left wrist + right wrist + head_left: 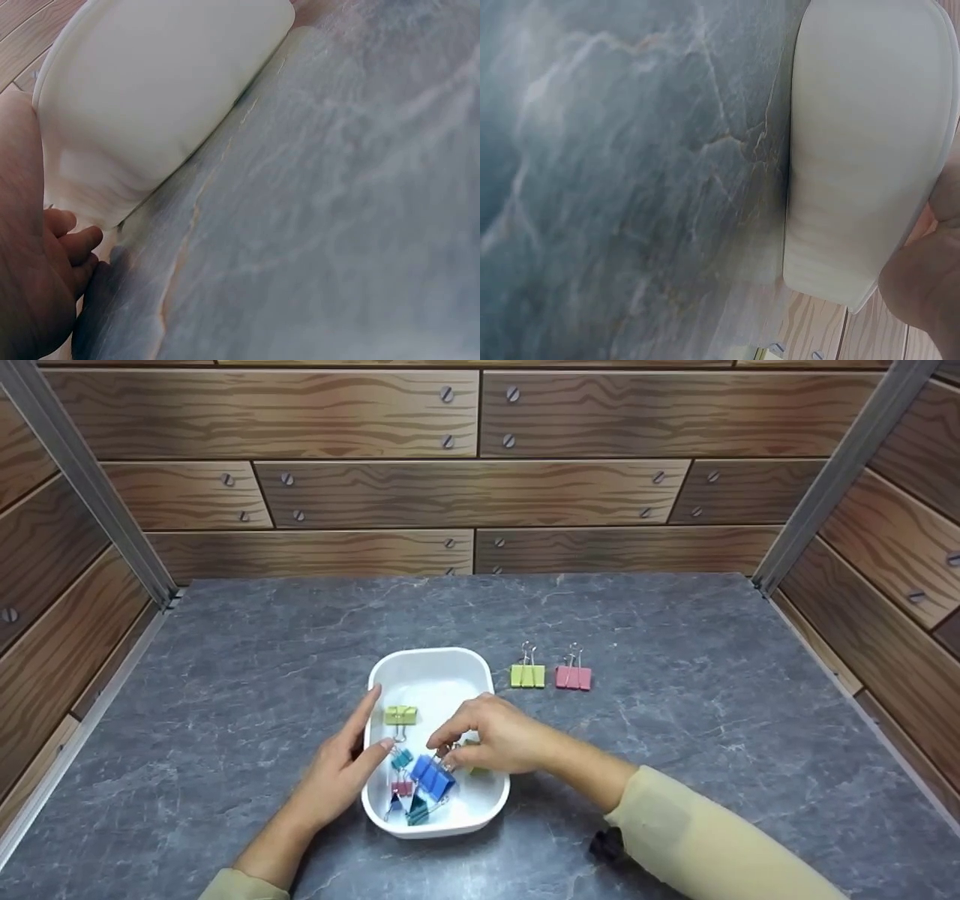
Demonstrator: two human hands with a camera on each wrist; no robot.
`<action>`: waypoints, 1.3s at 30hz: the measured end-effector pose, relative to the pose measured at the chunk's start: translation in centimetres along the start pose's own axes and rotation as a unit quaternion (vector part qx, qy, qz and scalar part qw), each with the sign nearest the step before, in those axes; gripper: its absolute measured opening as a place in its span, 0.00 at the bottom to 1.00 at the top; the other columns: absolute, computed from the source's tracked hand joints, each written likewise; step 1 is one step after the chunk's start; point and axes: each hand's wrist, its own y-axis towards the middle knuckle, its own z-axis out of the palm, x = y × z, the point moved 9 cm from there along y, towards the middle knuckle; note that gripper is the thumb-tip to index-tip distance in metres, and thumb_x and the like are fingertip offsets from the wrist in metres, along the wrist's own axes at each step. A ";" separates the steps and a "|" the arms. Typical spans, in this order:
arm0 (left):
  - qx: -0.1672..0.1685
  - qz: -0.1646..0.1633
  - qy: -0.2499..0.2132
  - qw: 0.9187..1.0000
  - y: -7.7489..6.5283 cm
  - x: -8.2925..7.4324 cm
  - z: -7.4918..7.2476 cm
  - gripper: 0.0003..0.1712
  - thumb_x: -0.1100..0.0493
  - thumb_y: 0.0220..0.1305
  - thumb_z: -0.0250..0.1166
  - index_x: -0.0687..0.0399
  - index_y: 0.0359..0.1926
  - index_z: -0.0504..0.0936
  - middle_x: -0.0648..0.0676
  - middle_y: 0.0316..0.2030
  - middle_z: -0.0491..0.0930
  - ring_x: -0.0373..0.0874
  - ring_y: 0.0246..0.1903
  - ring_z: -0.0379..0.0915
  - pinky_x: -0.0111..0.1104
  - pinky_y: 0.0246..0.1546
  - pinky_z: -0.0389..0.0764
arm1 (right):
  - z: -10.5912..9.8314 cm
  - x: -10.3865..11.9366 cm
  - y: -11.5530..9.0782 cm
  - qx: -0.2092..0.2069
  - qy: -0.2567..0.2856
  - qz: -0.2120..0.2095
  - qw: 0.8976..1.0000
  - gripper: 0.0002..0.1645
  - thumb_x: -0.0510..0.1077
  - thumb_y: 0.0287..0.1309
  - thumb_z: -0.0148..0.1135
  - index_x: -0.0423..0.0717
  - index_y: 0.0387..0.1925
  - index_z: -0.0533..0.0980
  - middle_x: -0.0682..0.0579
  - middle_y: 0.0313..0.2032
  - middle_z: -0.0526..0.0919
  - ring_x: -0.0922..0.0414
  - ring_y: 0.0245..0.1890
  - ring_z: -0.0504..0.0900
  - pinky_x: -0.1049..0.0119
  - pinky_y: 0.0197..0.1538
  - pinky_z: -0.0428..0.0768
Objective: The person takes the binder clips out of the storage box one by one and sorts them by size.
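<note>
The left forearm slants up from a pale sleeve (244, 886), and the left hand (335, 772) holds the near-left wall of the white container (429, 834): index finger laid along the rim, thumb hooked over it to the inside, other fingers outside. Within the container, a lime clip (400, 716) lies by the left wall, ahead of a small teal clip (402, 758); below these are a small pink clip (402, 788) and a green clip (418, 811). Right of them, a large blue clip (433, 778) rests tilted. Over its wire handles bends the right hand (499, 735), palm down, fingers curled and thumb tucked beneath; I cannot tell whether the fingertips pinch the handles. The wrist crosses the right rim, the forearm running back to the lower right. Beyond the container, a yellow-green clip (528, 676) and a larger pink clip (574, 678) stand side by side, apart, on the grey marbled table (720, 697).
</note>
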 end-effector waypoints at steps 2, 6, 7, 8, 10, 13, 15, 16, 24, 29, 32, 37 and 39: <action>0.001 0.000 0.000 1.000 0.0 0.0 0.1 0.42 0.50 0.78 0.64 0.36 0.85 0.57 0.58 0.80 0.60 0.55 0.77 0.58 0.54 0.75 0.59 | -0.1 -0.1 -0.1 -0.007 0.020 0.005 1.000 0.16 0.41 0.63 0.75 0.50 0.52 0.90 0.60 0.43 0.91 0.62 0.46 0.85 0.58 0.58 0.77; 0.000 0.003 0.000 1.000 0.0 0.0 0.1 0.41 0.50 0.78 0.64 0.36 0.85 0.57 0.58 0.80 0.60 0.55 0.78 0.58 0.54 0.76 0.59 | -0.2 -0.5 -0.2 -0.028 0.067 0.016 0.997 0.15 0.38 0.63 0.73 0.47 0.51 0.90 0.59 0.41 0.92 0.61 0.45 0.86 0.54 0.56 0.81; 0.000 0.003 0.000 1.000 0.0 0.0 0.1 0.41 0.50 0.78 0.64 0.37 0.85 0.57 0.58 0.80 0.61 0.55 0.78 0.58 0.54 0.76 0.59 | -0.2 -0.6 -0.2 -0.034 0.076 0.018 0.996 0.15 0.37 0.64 0.72 0.46 0.51 0.90 0.59 0.41 0.92 0.62 0.45 0.86 0.53 0.56 0.81; -0.001 0.004 0.000 1.000 0.0 -0.1 0.1 0.41 0.50 0.78 0.64 0.37 0.85 0.58 0.58 0.80 0.61 0.54 0.77 0.58 0.53 0.76 0.59 | -0.3 -0.7 -0.2 -0.040 0.083 0.019 0.996 0.14 0.37 0.64 0.72 0.46 0.51 0.90 0.59 0.41 0.92 0.62 0.45 0.85 0.51 0.56 0.81; -0.002 0.007 -0.001 1.000 0.0 -0.1 0.0 0.41 0.51 0.78 0.64 0.38 0.85 0.58 0.58 0.80 0.61 0.55 0.78 0.57 0.53 0.76 0.58 | -0.3 -0.8 -0.2 -0.051 0.095 0.018 0.994 0.14 0.38 0.65 0.72 0.46 0.51 0.90 0.59 0.40 0.92 0.62 0.44 0.85 0.49 0.55 0.81; -0.003 0.011 -0.002 1.000 0.0 -0.2 0.0 0.41 0.51 0.78 0.65 0.39 0.85 0.58 0.59 0.80 0.61 0.54 0.77 0.58 0.53 0.76 0.59 | -0.4 -1.0 -0.3 -0.063 0.118 0.021 0.991 0.14 0.38 0.66 0.72 0.45 0.52 0.90 0.59 0.40 0.92 0.62 0.44 0.85 0.49 0.55 0.81; -0.003 0.012 -0.005 1.000 0.0 -0.2 0.0 0.41 0.52 0.78 0.65 0.39 0.85 0.58 0.59 0.79 0.61 0.54 0.77 0.58 0.53 0.75 0.59 | -0.5 -1.0 -0.3 -0.067 0.137 0.025 0.988 0.14 0.38 0.67 0.72 0.44 0.52 0.89 0.58 0.40 0.92 0.61 0.45 0.85 0.51 0.55 0.82; -0.003 0.012 -0.005 1.000 0.0 -0.2 0.0 0.41 0.52 0.78 0.65 0.39 0.85 0.58 0.59 0.79 0.61 0.54 0.77 0.59 0.53 0.75 0.60 | -0.5 -1.1 -0.3 -0.070 0.148 0.029 0.986 0.14 0.38 0.67 0.72 0.43 0.53 0.89 0.58 0.40 0.92 0.61 0.45 0.86 0.53 0.55 0.83; 0.004 0.000 -0.016 1.000 0.0 0.1 0.1 0.41 0.52 0.78 0.64 0.36 0.85 0.57 0.60 0.78 0.64 0.53 0.74 0.65 0.54 0.72 0.66 | -1.2 -1.5 -0.4 -0.096 0.195 0.050 0.975 0.13 0.40 0.69 0.71 0.46 0.53 0.89 0.53 0.45 0.92 0.62 0.47 0.86 0.55 0.58 0.82; 0.004 -0.006 -0.019 1.000 0.0 0.1 0.2 0.41 0.52 0.78 0.64 0.37 0.85 0.57 0.60 0.78 0.64 0.53 0.73 0.66 0.54 0.71 0.67 | -1.9 -1.8 -0.4 -0.116 0.225 0.062 0.966 0.13 0.41 0.71 0.69 0.47 0.54 0.89 0.57 0.43 0.91 0.60 0.45 0.84 0.56 0.53 0.81; 0.003 -0.006 -0.017 1.000 0.0 0.0 0.1 0.41 0.52 0.78 0.64 0.37 0.85 0.57 0.58 0.79 0.61 0.53 0.76 0.61 0.53 0.74 0.62 | -2.6 -1.8 -0.5 -0.132 0.275 0.062 0.950 0.15 0.37 0.71 0.67 0.37 0.56 0.86 0.50 0.46 0.91 0.57 0.46 0.86 0.58 0.54 0.84; 0.005 -0.014 -0.021 1.000 0.0 0.1 0.1 0.41 0.52 0.78 0.64 0.37 0.85 0.57 0.58 0.80 0.61 0.53 0.75 0.62 0.54 0.73 0.63 | -4.5 -1.7 -0.9 -0.166 0.330 0.067 0.927 0.17 0.34 0.71 0.66 0.32 0.58 0.83 0.41 0.49 0.89 0.51 0.48 0.88 0.56 0.53 0.86; 0.005 -0.016 -0.023 1.000 0.0 0.1 0.2 0.41 0.52 0.78 0.64 0.36 0.85 0.57 0.58 0.79 0.62 0.52 0.74 0.64 0.54 0.73 0.65 | -5.5 -1.8 -1.2 -0.184 0.334 0.067 0.922 0.17 0.34 0.70 0.66 0.33 0.58 0.83 0.40 0.49 0.89 0.50 0.47 0.88 0.57 0.52 0.86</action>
